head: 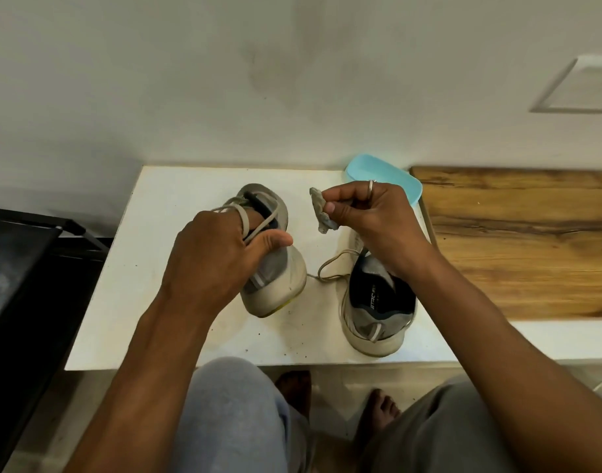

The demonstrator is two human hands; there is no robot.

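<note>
Two worn grey sneakers stand on a white table (129,302). My left hand (217,257) grips the left sneaker (275,285) from above, fingers inside its opening among the loose laces, thumb on the heel side. The sneaker is tilted with its heel toward me. My right hand (371,209) pinches a small crumpled grey cloth (321,213) between thumb and fingers, held in the air between the two shoes. The right sneaker (378,312) sits upright below my right wrist, its lace trailing toward the left shoe.
A light blue plastic tub (388,174) stands at the table's back right by the wall. A wooden surface (518,240) adjoins the table on the right. A black rack (26,268) is on the left. My knees and bare feet are below the table's front edge.
</note>
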